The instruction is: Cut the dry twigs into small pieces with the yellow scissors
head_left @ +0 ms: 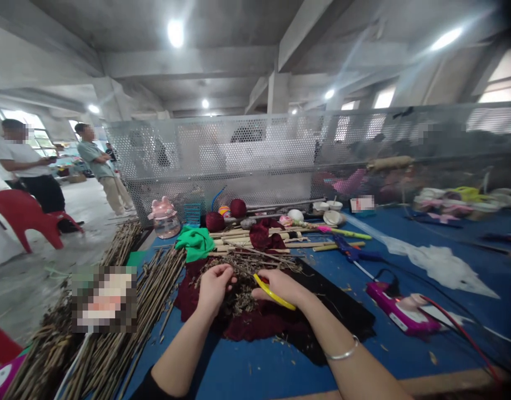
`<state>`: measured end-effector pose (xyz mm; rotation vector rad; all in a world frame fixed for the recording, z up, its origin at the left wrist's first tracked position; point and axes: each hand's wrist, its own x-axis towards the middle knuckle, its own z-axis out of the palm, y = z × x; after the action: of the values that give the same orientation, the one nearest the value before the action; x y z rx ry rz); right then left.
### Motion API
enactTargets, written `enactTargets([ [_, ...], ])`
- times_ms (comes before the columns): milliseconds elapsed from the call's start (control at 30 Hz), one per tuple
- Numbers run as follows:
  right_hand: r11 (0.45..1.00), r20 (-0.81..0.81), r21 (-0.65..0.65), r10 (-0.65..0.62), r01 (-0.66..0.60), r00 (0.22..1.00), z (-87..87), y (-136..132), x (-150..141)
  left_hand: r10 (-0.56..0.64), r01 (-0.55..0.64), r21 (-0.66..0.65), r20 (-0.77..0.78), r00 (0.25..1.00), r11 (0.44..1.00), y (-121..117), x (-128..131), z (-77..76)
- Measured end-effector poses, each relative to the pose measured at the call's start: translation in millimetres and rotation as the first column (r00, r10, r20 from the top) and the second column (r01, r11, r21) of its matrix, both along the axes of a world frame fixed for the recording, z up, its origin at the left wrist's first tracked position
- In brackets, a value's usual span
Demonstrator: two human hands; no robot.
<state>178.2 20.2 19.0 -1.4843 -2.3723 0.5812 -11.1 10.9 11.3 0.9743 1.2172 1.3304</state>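
My left hand [214, 286] is closed in a pinch on thin dry twigs [245, 280] heaped on a dark red cloth [264, 322] on the blue table [247, 369]. My right hand [280, 286] is closed around yellow-handled scissors [274, 293], right beside the left hand over the same twig heap. A silver bangle [342, 353] sits on my right wrist. The scissor blades are hidden among the twigs.
Bundles of long sticks [114, 333] lie along the table's left edge. Further back are a green cloth [195, 243], dark red yarn balls [226, 215], bamboo rods [255, 236], a blue glue gun [355, 253], a pink device [399, 311]. A perforated metal screen [259, 155] stands behind. Two people stand at far left.
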Motion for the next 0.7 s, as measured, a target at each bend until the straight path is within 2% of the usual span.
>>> enactTargets([
  [133,0.997,0.040,0.023,-0.073,0.072,0.997,-3.9,5.9,0.3,0.001,-0.001,0.003,0.077,0.997,1.000,0.0,2.1,1.2],
  [267,0.993,0.004,0.041,-0.107,0.106,0.994,-2.5,7.6,2.6,-0.007,0.005,0.012,0.143,0.990,1.000,0.6,1.2,1.9],
  [367,0.993,-0.102,0.040,-0.107,0.112,0.989,-0.9,5.0,-1.5,-0.029,0.022,0.050,0.128,0.991,0.999,-1.3,1.9,3.6],
  [433,0.993,-0.251,-0.004,-0.114,0.117,0.961,-1.7,2.9,-8.5,-0.088,0.084,0.045,0.089,0.992,0.995,-3.9,4.2,4.7],
  [500,0.991,-0.466,-0.111,-0.119,0.075,0.877,-4.4,1.1,-17.1,-0.180,0.179,0.018,0.039,0.983,0.984,-6.9,7.3,4.9],
  [567,0.981,-0.647,-0.192,-0.096,-0.040,0.756,-7.9,-0.7,-25.4,-0.270,0.270,-0.004,-0.006,0.963,0.963,-9.4,10.1,3.8],
  [633,0.969,-0.747,-0.211,-0.075,-0.128,0.660,-10.6,-2.8,-31.9,-0.329,0.329,-0.017,-0.034,0.944,0.944,-10.8,11.8,1.9],
  [700,0.967,-0.795,-0.201,-0.068,-0.156,0.602,-11.5,-5.1,-36.2,-0.363,0.363,-0.026,-0.042,0.931,0.932,-11.0,12.4,-0.2],
])
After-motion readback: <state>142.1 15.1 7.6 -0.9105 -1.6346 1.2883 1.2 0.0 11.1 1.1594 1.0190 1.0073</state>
